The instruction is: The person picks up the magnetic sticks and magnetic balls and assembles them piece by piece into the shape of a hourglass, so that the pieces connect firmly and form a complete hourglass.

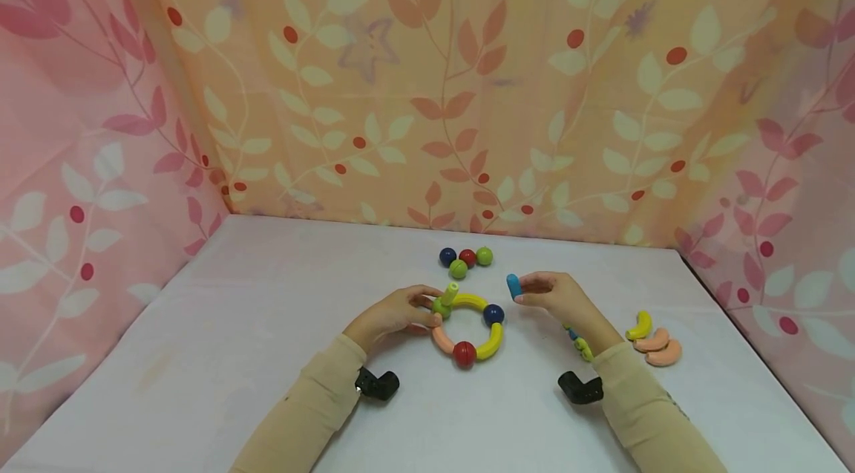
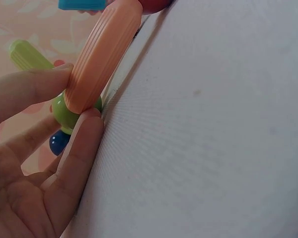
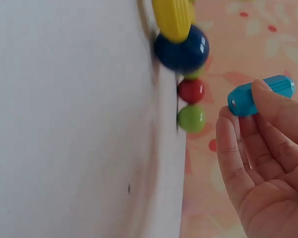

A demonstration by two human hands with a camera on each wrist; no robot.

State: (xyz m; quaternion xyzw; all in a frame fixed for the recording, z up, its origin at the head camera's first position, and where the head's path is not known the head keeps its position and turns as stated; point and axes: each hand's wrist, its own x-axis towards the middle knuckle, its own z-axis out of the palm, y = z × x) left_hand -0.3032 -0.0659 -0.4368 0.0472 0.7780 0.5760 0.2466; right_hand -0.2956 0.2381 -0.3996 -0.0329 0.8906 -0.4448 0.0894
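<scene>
A ring of curved rods and balls lies on the table: yellow curved rods (image 1: 490, 341), a peach curved rod (image 1: 442, 340), a red ball (image 1: 464, 354), a dark blue ball (image 1: 493, 315) and a green ball (image 1: 439, 307). From the green ball a short light green rod (image 1: 452, 290) sticks up. My left hand (image 1: 401, 312) pinches the ring where the peach rod (image 2: 104, 57) meets the green ball (image 2: 69, 113). Right of the ring, my right hand (image 1: 551, 290) holds a short blue rod (image 3: 248, 99) between thumb and fingers, raised over the table.
Several loose balls (image 1: 467, 258) in blue, red and green sit behind the ring. On the right lie a yellow curved piece (image 1: 640, 326) and peach curved pieces (image 1: 664, 353). Small green and blue rods (image 1: 583, 349) lie partly behind the right forearm. Patterned curtains (image 1: 427, 87) enclose the table.
</scene>
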